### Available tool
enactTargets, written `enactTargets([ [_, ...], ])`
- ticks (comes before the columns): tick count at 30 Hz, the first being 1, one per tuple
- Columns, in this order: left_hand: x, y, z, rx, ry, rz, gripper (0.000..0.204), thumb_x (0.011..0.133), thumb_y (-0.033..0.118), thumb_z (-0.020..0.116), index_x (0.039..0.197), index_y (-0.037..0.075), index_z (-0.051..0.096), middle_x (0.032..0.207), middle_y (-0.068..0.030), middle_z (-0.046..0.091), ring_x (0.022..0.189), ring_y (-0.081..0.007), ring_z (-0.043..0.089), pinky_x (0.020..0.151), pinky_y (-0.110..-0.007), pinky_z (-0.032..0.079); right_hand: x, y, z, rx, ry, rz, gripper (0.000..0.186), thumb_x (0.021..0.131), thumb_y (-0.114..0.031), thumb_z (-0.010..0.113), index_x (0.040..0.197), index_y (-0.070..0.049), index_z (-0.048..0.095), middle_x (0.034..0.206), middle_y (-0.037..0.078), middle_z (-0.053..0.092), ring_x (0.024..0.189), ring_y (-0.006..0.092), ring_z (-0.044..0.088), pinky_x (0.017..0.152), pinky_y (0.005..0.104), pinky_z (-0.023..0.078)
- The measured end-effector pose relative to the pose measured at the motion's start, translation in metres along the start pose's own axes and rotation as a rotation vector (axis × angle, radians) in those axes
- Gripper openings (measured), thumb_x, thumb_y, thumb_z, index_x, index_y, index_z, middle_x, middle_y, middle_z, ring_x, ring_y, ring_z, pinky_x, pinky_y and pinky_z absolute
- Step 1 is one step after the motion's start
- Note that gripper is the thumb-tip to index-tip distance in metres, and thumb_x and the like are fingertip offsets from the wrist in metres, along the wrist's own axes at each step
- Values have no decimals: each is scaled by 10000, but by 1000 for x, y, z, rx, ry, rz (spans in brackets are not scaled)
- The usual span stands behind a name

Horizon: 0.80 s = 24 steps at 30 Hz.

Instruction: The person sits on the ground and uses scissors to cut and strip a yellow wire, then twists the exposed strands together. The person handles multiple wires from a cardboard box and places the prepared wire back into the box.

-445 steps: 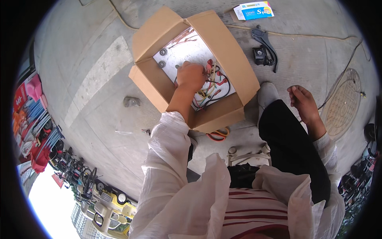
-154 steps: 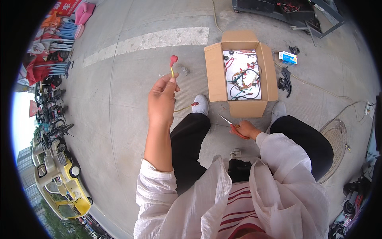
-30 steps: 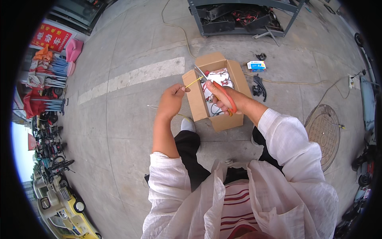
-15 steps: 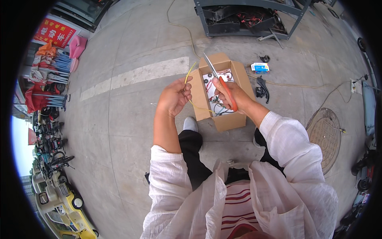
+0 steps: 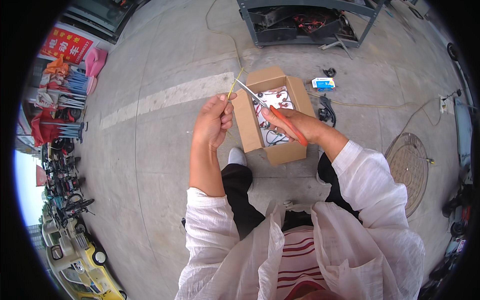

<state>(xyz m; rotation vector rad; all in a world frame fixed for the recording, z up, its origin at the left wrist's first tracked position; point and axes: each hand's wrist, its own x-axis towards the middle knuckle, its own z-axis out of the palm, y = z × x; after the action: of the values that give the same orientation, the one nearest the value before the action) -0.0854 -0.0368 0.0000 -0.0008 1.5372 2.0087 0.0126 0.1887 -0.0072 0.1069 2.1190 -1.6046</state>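
My left hand (image 5: 215,120) pinches a thin yellow wire (image 5: 235,81), one length of which sticks up above my fingers. My right hand (image 5: 280,120) grips scissors with orange handles (image 5: 295,131); the long steel blades point up and left, their tips at or very near the wire, and I cannot tell whether they touch it. Behind both hands an open cardboard box (image 5: 242,122) lies on the concrete. It holds a white board (image 5: 274,96) with small dark round parts and red, green and black wires, partly hidden by my right hand.
A grey metal cart (image 5: 255,27) stands beyond the box. To the right lie a blue-white packet (image 5: 323,84), a black lever part (image 5: 326,109), cords and a manhole cover (image 5: 406,175). Folded umbrellas (image 5: 70,85), bicycles and a yellow vehicle (image 5: 90,250) line the left.
Since half a second ago, the scissors have swung leftward, bringing the tips to the wire. My left hand has shifted slightly left. Earlier, a red cap showed on the wire; I cannot see it now.
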Motion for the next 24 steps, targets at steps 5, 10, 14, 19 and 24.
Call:
enactTargets([
  [5,-2,0,9,0,-94,-93,268,1051,228,536,1126,-15,619,746,8,533,590,-68,421,511,-202,365,6,7,-1,28,7,-68,806,902,-858,299,647,-115,479,584,-5,380,598,150,438,603,307,392],
  [10,0,-5,5,29,-152,-63,217,1037,181,524,1091,-3,626,754,-10,565,631,-117,520,629,-281,485,13,9,-12,12,99,59,817,912,-844,304,644,-93,482,570,23,473,593,159,505,614,303,444],
  [14,3,-10,-4,-211,-182,-125,226,1017,164,521,1113,-8,631,762,-30,612,669,-149,582,689,-312,528,5,2,-9,-35,14,-75,856,922,-832,306,795,-40,604,666,57,539,675,173,547,650,305,457],
  [19,2,-11,5,-112,-160,-185,238,1011,168,512,1072,-10,658,788,-61,675,699,-170,640,691,-316,544,-8,-15,-4,-63,-105,-73,895,925,-832,304,977,-4,638,755,63,528,755,189,526,673,326,430],
  [24,-1,-11,4,-18,-176,-201,244,1006,166,522,1045,-12,685,749,-59,678,658,-176,657,648,-301,549,-4,-10,3,-32,-111,-30,893,920,-844,284,924,-18,621,747,56,515,764,195,524,702,336,429],
])
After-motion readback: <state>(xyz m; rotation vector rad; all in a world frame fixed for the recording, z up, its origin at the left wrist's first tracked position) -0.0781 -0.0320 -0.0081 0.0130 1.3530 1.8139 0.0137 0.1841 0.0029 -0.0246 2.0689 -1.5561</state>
